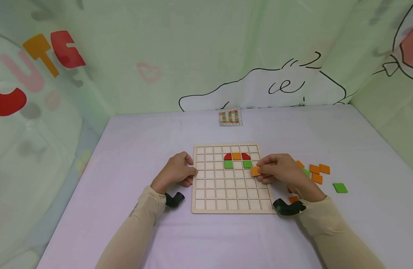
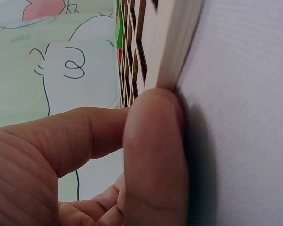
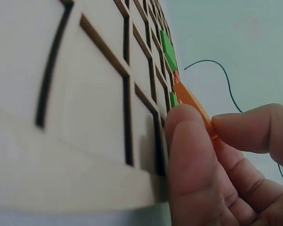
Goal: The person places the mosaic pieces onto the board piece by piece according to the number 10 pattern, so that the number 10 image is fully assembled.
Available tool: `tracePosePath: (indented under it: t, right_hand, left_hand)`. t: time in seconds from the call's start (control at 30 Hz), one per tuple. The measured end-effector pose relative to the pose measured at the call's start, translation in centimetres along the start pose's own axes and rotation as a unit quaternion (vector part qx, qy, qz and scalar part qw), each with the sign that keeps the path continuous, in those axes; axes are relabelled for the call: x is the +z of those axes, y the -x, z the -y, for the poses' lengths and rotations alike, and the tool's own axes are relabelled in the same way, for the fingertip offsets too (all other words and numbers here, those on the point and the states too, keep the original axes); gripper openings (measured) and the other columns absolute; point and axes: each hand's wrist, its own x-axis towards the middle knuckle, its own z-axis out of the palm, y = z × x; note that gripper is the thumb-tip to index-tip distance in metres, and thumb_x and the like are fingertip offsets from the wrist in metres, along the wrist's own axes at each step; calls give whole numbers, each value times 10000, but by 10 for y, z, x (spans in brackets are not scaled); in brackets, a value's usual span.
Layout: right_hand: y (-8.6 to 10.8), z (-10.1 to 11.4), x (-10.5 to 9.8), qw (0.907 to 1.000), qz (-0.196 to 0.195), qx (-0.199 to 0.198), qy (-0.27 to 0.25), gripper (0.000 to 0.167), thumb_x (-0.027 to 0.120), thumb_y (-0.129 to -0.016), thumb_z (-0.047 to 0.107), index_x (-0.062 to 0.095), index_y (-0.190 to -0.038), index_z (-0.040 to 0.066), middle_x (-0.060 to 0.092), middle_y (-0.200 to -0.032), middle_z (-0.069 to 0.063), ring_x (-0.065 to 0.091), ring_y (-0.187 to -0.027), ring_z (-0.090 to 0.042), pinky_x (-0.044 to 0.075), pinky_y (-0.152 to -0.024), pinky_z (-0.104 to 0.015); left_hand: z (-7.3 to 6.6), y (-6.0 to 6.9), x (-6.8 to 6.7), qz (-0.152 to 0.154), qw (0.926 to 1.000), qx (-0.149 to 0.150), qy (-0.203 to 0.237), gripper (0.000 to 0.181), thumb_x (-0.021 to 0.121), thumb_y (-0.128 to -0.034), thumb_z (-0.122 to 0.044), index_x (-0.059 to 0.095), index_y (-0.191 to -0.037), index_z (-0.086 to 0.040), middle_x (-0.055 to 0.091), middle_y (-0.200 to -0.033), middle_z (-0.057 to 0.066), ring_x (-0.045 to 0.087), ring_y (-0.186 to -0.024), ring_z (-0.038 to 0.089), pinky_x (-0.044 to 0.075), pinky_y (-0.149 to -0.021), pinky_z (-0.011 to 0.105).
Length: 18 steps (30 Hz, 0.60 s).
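A square wooden grid board (image 1: 234,213) lies on the table. My left hand (image 1: 175,170) is at its left edge; in the left wrist view the thumb (image 2: 154,141) touches the board's side (image 2: 177,47). Between thumb and fingers, my right hand (image 1: 282,170) pinches an orange square tile (image 1: 255,171), tilted over cells on the board's right side. That orange tile (image 3: 194,104) shows edge-on in the right wrist view. Set in the board are two red rounded tiles (image 1: 228,156) with an orange tile (image 1: 236,156) between them, and two green tiles (image 1: 228,164) below.
Loose orange tiles (image 1: 317,178) and a green tile (image 1: 340,188) lie right of the board; several others are partly hidden by my right hand. A small patterned card (image 1: 230,116) lies at the table's back. Black devices (image 1: 288,207) are on both wrists.
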Motion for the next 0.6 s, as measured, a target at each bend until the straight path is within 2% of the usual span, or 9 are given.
tracePosePath:
  t: [0.37, 0.6]
  right_hand:
    - [-4, 2, 10, 10000, -7, -9, -49, 314, 712, -967, 100, 621, -1199, -92, 748, -885, -69, 724, -728, -167, 654, -685, -283]
    - [-5, 0, 13, 9999, 27, -121, -50, 308, 710, -978, 97, 621, -1201, -96, 746, -894, -63, 697, -722, -161, 647, -661, -275]
  left_hand:
    - [2, -1, 0, 0, 10000, 20, 1, 245, 679, -895, -2, 545, -1100, -2, 669, -690, 137, 651, -517, 156, 614, -506, 287]
    - [1, -1, 1, -19, 10000, 20, -34, 239, 674, -894, 2, 542, -1094, -3, 672, -678, 136, 649, -509, 153, 617, -511, 287]
